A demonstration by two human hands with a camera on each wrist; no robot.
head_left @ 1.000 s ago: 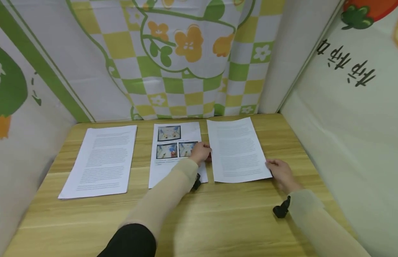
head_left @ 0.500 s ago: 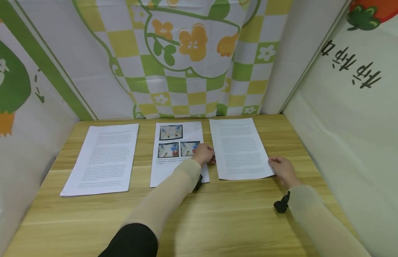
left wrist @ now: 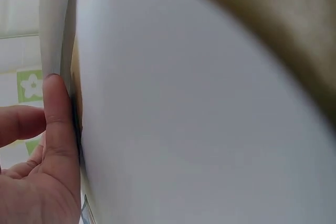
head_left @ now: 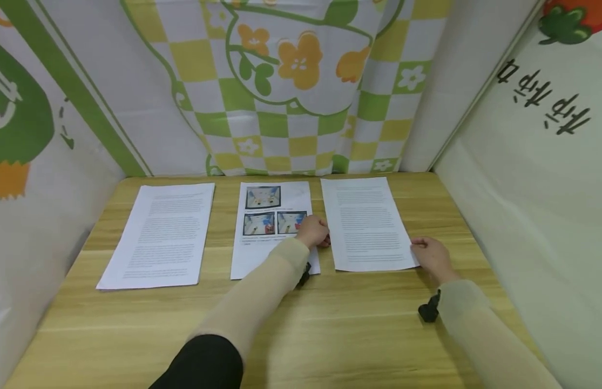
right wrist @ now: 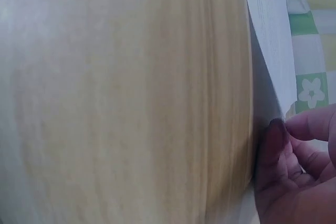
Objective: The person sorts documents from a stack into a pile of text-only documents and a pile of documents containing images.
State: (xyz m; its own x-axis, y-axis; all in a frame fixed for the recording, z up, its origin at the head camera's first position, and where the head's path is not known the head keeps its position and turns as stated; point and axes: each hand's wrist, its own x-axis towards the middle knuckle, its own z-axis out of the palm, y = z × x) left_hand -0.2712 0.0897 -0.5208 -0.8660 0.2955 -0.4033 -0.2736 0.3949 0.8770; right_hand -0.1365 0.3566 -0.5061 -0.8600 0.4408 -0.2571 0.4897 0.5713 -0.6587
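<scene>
In the head view, a printed sheet of paper lies at the right, held from both sides. At its left edge, my left hand pinches the margin, the forearm crossing over a middle sheet with pictures. The left wrist view shows the left hand with thumb and finger meeting at the paper's edge. My right hand pinches the lower right corner. Close up, the right hand has thumb and fingertip together on that corner, which is lifted over the wooden table.
A stack of printed sheets lies at the left of the table. Behind stands a checkered, flowered cloth. White printed walls close in both sides. A black wrist device sits at the right cuff.
The head view has shifted slightly, moving the scene a little to the right. The held sheet looks flatter and lower than a second ago. Both hands keep their hold on it.
</scene>
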